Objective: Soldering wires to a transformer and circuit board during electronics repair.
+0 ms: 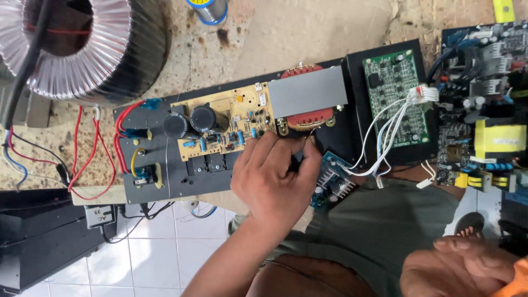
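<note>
My left hand (275,179) reaches over a black metal panel (143,190) with its fingertips pinched together at a thin wire lead (311,132), just below the red-and-grey transformer (308,102). Beside it lies a tan circuit board (231,126) with two large black capacitors (192,122). At the bottom right, my right hand (462,267) is closed around an orange tool handle (515,281), low over my lap and away from the boards. What the left fingertips grip is partly hidden by the hand.
A green circuit board (397,99) with white wires (385,132) sits to the right, and a small blue board (330,184) hangs at the bench edge. A crowded power board (484,110) fills the far right. A large toroidal coil (82,44), a solder spool (209,10) and red wires (82,148) are at the left.
</note>
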